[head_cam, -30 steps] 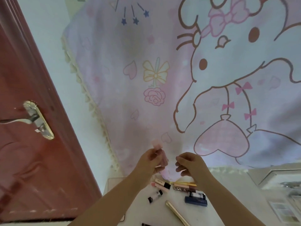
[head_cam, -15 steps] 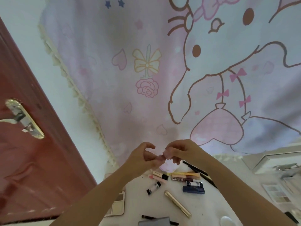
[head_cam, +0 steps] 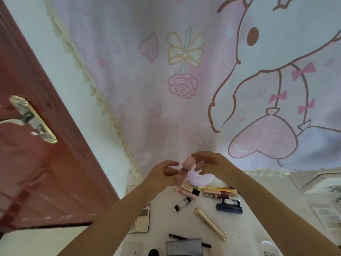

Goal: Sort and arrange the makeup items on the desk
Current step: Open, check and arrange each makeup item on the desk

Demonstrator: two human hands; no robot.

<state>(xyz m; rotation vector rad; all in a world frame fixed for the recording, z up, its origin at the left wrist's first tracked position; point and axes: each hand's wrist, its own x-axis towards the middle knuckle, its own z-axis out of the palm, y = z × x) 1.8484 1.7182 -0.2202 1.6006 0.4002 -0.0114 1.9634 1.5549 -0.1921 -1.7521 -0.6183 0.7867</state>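
My left hand (head_cam: 165,172) and my right hand (head_cam: 212,163) meet above the far edge of the white desk (head_cam: 243,230). Between them is a small pink makeup tube (head_cam: 183,171). My left fingers pinch its lower end, and my right thumb and fingers close around its blocky pink cap (head_cam: 188,163). Whether the cap is on or off the tube is unclear. Below the hands lie a pink tube with a black cap (head_cam: 191,190), a dark labelled tube (head_cam: 219,194), a navy box (head_cam: 229,208), a small clear tube (head_cam: 182,204) and a gold pen (head_cam: 210,223).
A beige palette (head_cam: 142,218) lies at the desk's left edge. A black pencil (head_cam: 184,238), a grey compact (head_cam: 184,247) and a white jar (head_cam: 267,248) sit near me. A cartoon curtain (head_cam: 184,89) hangs behind the desk. A red door (head_cam: 36,163) stands at the left.
A second ago my left hand held the pink tube alone with my right hand apart. The right hand then came in and now grips the cap end. The view has dipped slightly.
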